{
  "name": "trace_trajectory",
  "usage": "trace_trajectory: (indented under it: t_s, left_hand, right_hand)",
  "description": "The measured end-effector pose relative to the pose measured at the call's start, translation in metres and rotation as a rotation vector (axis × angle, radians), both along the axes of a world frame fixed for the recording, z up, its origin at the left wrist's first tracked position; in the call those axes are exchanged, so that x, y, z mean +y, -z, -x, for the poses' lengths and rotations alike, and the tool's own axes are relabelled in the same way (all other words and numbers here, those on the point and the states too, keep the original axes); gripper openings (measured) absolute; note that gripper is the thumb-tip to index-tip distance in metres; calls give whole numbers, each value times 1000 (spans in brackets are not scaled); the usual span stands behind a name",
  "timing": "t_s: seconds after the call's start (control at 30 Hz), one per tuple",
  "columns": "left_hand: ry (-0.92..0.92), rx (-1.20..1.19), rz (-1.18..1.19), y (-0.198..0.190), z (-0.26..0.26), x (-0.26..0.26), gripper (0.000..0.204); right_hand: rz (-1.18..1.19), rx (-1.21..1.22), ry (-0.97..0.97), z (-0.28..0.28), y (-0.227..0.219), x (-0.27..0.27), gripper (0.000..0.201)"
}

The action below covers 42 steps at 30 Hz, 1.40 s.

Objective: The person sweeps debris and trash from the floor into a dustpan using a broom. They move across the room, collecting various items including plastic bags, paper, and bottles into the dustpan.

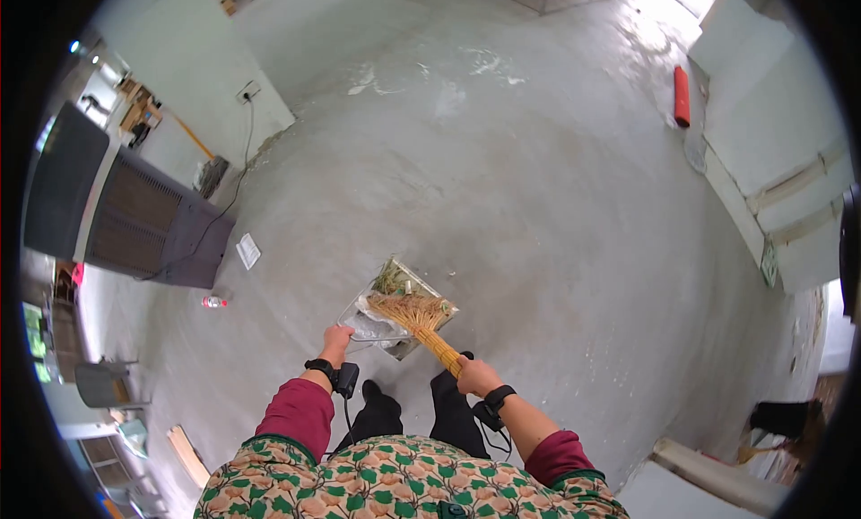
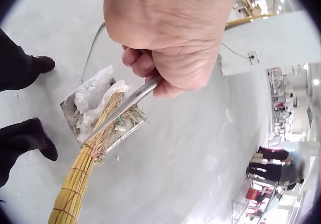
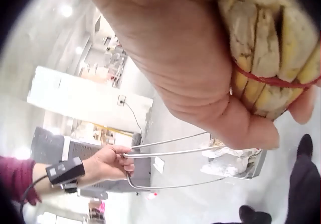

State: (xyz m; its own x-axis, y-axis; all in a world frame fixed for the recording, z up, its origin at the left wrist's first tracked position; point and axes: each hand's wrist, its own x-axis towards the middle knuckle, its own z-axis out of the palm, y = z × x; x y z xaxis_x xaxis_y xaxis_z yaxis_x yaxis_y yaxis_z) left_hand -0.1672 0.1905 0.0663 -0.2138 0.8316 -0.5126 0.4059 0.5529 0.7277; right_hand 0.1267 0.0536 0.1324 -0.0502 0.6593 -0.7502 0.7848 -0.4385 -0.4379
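My left hand (image 1: 337, 342) grips the thin metal handle (image 2: 131, 99) of a dustpan (image 1: 405, 350). Plastic film (image 2: 93, 94), straw-like scraps and other litter fill the pan. In my right hand (image 1: 478, 378) is the bound handle of a straw broom (image 1: 438, 349); red ties circle its butt (image 3: 271, 48) in the right wrist view. The broom's bristles (image 1: 395, 306) lie over the litter in the pan, hiding part of it. Fingers curl round both handles.
A grey-purple cabinet (image 1: 152, 216) stands at left, with a white paper (image 1: 248, 251) and a small red-and-white bottle (image 1: 214, 301) on the floor nearby. A red cylinder (image 1: 682, 96) lies along the right wall. My shoes (image 2: 46, 146) are close to the dustpan.
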Motion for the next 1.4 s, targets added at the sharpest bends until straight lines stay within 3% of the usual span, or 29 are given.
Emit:
trace_trajectory:
  t_s: [0.1, 0.23, 0.33, 0.37, 0.43, 0.47, 0.57, 0.67, 0.7, 0.77, 0.8, 0.83, 0.9, 0.93, 1.0, 1.03, 1.07, 1.13, 1.17, 1.27, 1.33, 1.37, 1.4]
  left_hand:
    - [-115, -65, -8, 1, 65, -21, 16]
    - [-267, -198, 99, 8, 111, -37, 12]
    - [-315, -264, -21, -1, 155, -64, 17]
    - [-331, -284, -26, 0, 171, -73, 17]
    - [-463, -236, -32, -3, 203, -87, 16]
    - [-485, -251, -43, 12, 224, -85, 16]
    - [-446, -120, 22, 4, 262, -108, 12]
    - [121, 500, -166, 6, 300, -132, 8]
    - [323, 723, -260, 30, 313, -135, 7]
    - [168, 626, -216, 42, 328, -148, 6]
    - [194, 741, -186, 22, 328, -148, 7]
    - [-115, 470, -144, 19, 333, -148, 8]
    - [-578, 29, -179, 8, 345, -148, 11]
    - [-602, 36, -176, 29, 351, -137, 11]
    - [-856, -98, 1, 28, 367, -146, 15]
    - [-985, -115, 41, 31, 371, -146, 18]
    - [-1002, -108, 53, 29, 376, -148, 18]
    - [-1044, -122, -4, 15, 392, -145, 20]
    - [-1058, -127, -22, 60, 390, -134, 20]
    - [-1073, -99, 102, 55, 412, -145, 21]
    - [-741, 109, 110, 61, 435, -152, 22]
    - [-752, 108, 121, 51, 438, -144, 22]
    - [-910, 37, 177, 49, 431, -124, 21]
  right_hand:
    - [-55, -55, -47, 40, -18, -11, 45]
    - [-21, -47, -118, 63, -40, 10, 43]
    - [-90, -64, -184, 90, -58, 9, 42]
    - [-37, 27, -121, 101, -64, 11, 48]
    - [13, 108, -77, 121, -66, 15, 53]
    - [-44, 110, -111, 137, -47, 25, 53]
    - [-96, 103, -181, 171, -51, 36, 53]
    - [-181, 18, -239, 211, -59, 45, 52]
    - [-272, -45, -265, 226, -41, 52, 51]
    - [-306, -148, -281, 244, -30, 56, 47]
    - [-373, -260, -246, 251, -17, 56, 43]
    - [-353, -245, -299, 257, 1, 62, 43]
    - [62, 81, -144, 261, 34, 79, 33]
    - [67, 84, -169, 263, 51, 102, 33]
    - [331, 377, 182, 278, 26, 121, 26]
    - [351, 333, 199, 284, 21, 130, 21]
    - [368, 329, 186, 285, 28, 136, 21]
    - [212, 244, -46, 293, 45, 161, 17]
    - [198, 247, -63, 289, 87, 183, 17]
    - [249, 247, -88, 307, 85, 226, 12]
    - [215, 183, -116, 338, 61, 267, 14]
    - [226, 178, -125, 354, 58, 285, 14]
    - [112, 168, -140, 362, 72, 306, 15]
